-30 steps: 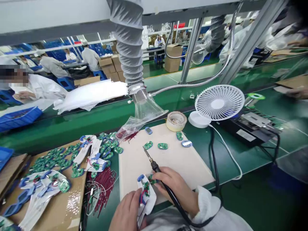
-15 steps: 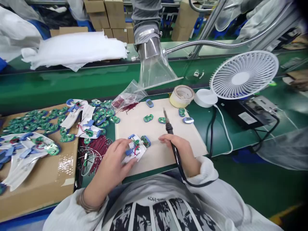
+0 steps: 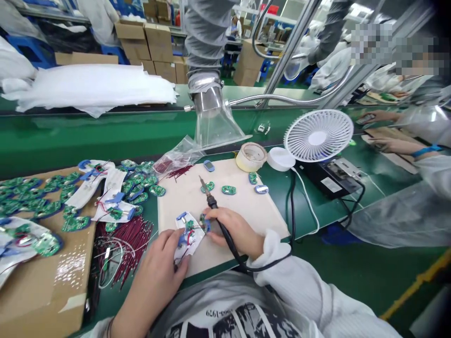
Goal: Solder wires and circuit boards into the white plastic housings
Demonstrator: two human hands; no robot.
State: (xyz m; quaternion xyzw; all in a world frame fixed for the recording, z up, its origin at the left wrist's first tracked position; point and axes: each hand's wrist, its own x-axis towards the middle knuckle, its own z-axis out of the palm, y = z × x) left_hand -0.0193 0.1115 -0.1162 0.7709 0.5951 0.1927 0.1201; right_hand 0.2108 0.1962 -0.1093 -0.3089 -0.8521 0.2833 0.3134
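Note:
My left hand (image 3: 160, 263) grips the left edge of a small white sheet (image 3: 195, 244) that carries blue plastic parts, a green board and red wires. In my right hand (image 3: 239, 234) is a soldering iron (image 3: 212, 201), its tip pointing up and left, away from the white sheet. The fingertips of that hand also touch a small blue-edged circuit board (image 3: 205, 222) at the sheet's right side, partly hidden by them. Farther up the beige mat (image 3: 243, 211) lie green circuit boards (image 3: 229, 189) and a blue-cased unit with a small screen (image 3: 209, 165).
Left are a cardboard sheet (image 3: 70, 286) with piled boards and dark red wires (image 3: 132, 244). A tape roll (image 3: 251, 157), white fan (image 3: 317, 138) and black box (image 3: 322, 180) stand right. A clear fume hood (image 3: 214, 124) hangs ahead. Another person's hands (image 3: 391, 145) are far right.
My right hand has moved left with the soldering iron and now touches the blue-edged circuit board. My left hand stays at the white sheet. The camera view has tilted up.

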